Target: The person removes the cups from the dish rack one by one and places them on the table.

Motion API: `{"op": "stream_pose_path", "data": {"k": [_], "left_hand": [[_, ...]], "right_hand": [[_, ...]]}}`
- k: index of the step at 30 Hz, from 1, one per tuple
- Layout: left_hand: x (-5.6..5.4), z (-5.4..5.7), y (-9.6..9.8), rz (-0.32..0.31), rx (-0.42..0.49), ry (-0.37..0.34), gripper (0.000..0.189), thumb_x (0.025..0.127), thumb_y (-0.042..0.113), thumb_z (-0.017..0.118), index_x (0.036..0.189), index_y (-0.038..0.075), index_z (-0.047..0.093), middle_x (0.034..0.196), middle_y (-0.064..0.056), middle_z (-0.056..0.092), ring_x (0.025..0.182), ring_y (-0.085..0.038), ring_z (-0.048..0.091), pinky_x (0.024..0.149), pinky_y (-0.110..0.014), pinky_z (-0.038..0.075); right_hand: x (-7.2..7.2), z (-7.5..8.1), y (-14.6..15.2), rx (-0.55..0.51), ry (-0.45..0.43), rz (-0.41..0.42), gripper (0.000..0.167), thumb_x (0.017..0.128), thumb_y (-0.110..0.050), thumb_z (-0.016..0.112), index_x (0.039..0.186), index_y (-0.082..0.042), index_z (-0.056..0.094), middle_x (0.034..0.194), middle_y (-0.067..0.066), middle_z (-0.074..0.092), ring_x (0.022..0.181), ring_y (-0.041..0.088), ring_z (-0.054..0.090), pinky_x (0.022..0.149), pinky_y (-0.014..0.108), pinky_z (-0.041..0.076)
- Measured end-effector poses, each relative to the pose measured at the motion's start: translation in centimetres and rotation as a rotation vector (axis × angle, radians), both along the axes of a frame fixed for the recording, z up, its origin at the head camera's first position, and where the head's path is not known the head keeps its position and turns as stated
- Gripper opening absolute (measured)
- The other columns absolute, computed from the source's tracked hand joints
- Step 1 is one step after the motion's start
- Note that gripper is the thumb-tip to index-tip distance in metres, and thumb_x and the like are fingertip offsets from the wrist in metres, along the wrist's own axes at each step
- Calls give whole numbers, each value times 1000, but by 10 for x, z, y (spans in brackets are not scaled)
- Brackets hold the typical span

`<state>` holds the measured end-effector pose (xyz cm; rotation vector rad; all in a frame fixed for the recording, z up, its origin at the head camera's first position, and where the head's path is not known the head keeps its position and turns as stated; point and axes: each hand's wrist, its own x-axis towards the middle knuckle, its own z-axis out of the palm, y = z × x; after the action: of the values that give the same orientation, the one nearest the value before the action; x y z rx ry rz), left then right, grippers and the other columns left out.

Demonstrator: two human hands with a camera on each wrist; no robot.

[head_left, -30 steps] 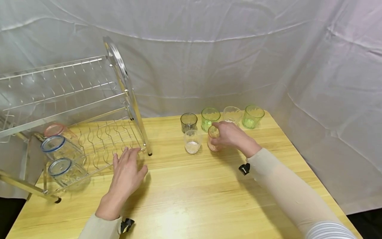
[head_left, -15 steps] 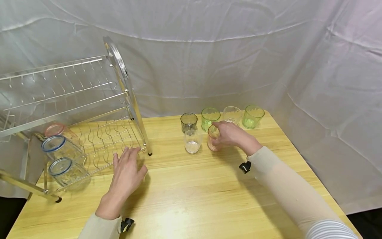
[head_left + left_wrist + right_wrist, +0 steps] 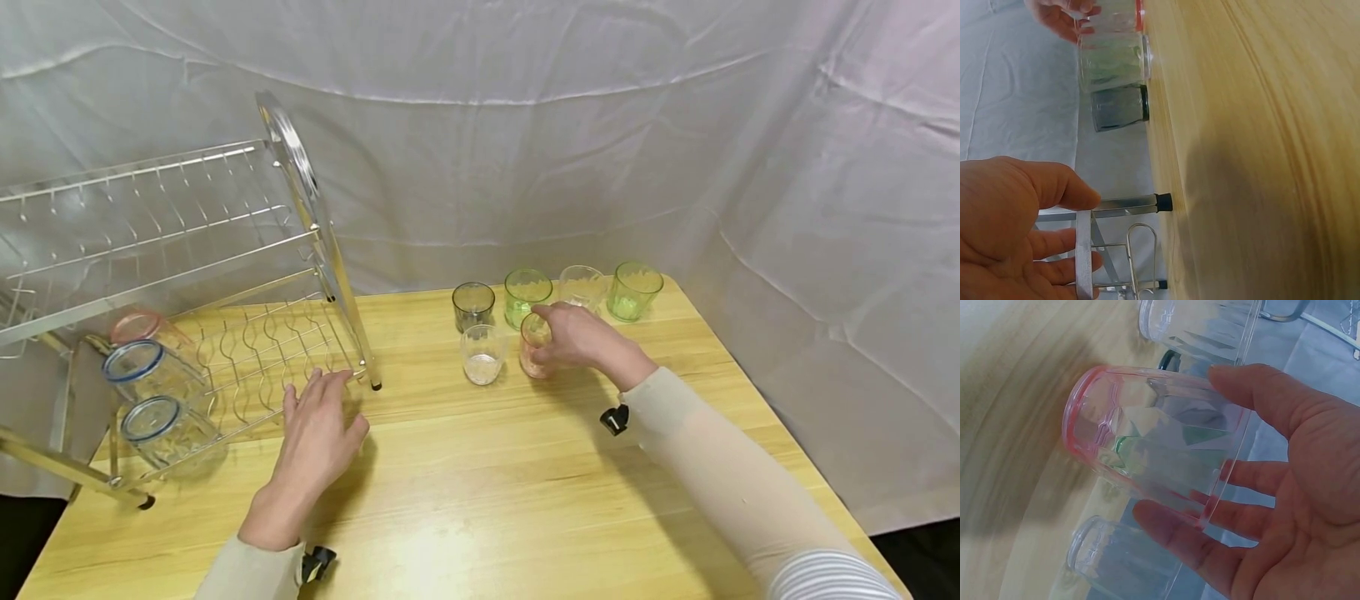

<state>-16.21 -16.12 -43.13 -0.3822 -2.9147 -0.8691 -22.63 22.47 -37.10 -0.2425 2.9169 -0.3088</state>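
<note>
Pink glass (image 3: 1147,428), R of rack (image 3: 350,306), pinched by R hand (image 3: 588,337). L hand (image 3: 315,437) held spread nr rack, crossed by bar (image 3: 1084,256) in L-wrist cam only.

Creased grey curtain (image 3: 480,183), yellowish wooden table (image 3: 510,475)

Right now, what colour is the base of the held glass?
The base is pink, clearest in the right wrist view.

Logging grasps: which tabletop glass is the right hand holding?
The pink glass, right of the front clear glass: the right hand grips only it, and no other there is pink.
</note>
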Motion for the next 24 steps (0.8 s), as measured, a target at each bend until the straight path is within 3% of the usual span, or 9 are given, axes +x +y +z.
{"op": "stream_pose_path", "data": {"k": [9, 24], "left_hand": [[1, 2, 0, -6, -10, -6, 65, 93, 10, 64, 153, -6, 44, 156, -33, 46, 153, -55, 26, 125, -74, 5], [1, 1, 0, -8, -14, 5, 65, 93, 9, 66, 152, -6, 45, 155, -33, 47, 152, -56, 28, 124, -75, 6]], "right_hand": [[2, 2, 1, -18, -15, -2, 90, 86, -29, 75, 164, -7, 36, 159, 27, 47, 144, 47, 49, 120, 62, 39], [2, 1, 2, -42, -13, -11, 88, 85, -28, 78, 162, -7, 40, 158, 27, 48, 143, 46, 50, 118, 59, 44]]}}
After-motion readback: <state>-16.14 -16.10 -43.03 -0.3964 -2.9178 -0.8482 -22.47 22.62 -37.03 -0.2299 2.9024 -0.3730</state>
